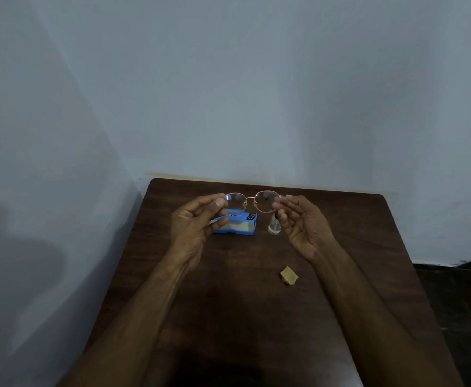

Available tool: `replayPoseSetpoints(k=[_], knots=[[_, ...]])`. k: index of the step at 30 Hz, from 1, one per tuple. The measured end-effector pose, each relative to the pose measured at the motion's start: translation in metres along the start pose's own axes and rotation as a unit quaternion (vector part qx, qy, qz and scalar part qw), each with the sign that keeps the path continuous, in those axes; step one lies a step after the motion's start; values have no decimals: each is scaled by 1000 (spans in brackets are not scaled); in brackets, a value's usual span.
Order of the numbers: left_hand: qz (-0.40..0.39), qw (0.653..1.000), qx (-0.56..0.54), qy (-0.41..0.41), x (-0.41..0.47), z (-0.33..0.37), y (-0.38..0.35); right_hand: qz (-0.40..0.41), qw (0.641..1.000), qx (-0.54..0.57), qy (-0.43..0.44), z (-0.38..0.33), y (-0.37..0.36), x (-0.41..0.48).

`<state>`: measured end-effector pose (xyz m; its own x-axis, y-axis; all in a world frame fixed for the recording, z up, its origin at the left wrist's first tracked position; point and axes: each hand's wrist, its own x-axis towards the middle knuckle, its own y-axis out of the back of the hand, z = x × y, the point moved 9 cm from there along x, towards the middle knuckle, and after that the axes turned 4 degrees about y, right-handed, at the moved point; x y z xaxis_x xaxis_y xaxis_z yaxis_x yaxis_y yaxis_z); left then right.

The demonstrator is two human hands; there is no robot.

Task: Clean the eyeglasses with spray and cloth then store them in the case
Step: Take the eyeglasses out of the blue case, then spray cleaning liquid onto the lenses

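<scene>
I hold a pair of round, thin pink-gold framed eyeglasses (252, 202) up above the table, lenses facing me. My left hand (198, 222) pinches the frame's left edge between thumb and fingers. My right hand (301, 222) pinches the right edge. Behind and below the glasses lies an open blue case (238, 224) with a pale lining. A small clear spray bottle (274, 226) stands to the right of the case, partly hidden by my right fingers. A small folded tan cloth (288, 275) lies on the table nearer to me, to the right.
The dark wooden table (228, 289) stands against a pale blue wall, in a corner on the left. Its right edge drops to a dark floor (463, 303).
</scene>
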<state>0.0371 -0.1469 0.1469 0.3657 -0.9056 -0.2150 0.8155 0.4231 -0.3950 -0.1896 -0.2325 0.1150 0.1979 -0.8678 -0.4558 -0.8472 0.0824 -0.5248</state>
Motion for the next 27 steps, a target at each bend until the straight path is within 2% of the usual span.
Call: replayPoseSetpoints(k=[3, 4, 6, 9, 13, 18, 27], knots=[[19, 999, -29, 16, 2, -3, 8, 83, 980, -129, 127, -11, 32, 13], [26, 999, -36, 23, 2, -3, 12, 118, 959, -190, 175, -16, 44, 15], [38, 998, -46, 37, 3, -5, 18, 157, 893, -333, 259, -21, 60, 19], [54, 995, -60, 54, 2, -10, 25, 135, 812, -467, 324, -9, 66, 33], [76, 992, -71, 71, 2, -17, 29, 69, 734, -604, 302, 19, 58, 69], [85, 990, -80, 81, 2, -21, 29, 8, 749, -610, 258, 42, 51, 96], [82, 987, -104, 95, -2, -19, 29, 14, 796, -575, 187, 52, 56, 117]])
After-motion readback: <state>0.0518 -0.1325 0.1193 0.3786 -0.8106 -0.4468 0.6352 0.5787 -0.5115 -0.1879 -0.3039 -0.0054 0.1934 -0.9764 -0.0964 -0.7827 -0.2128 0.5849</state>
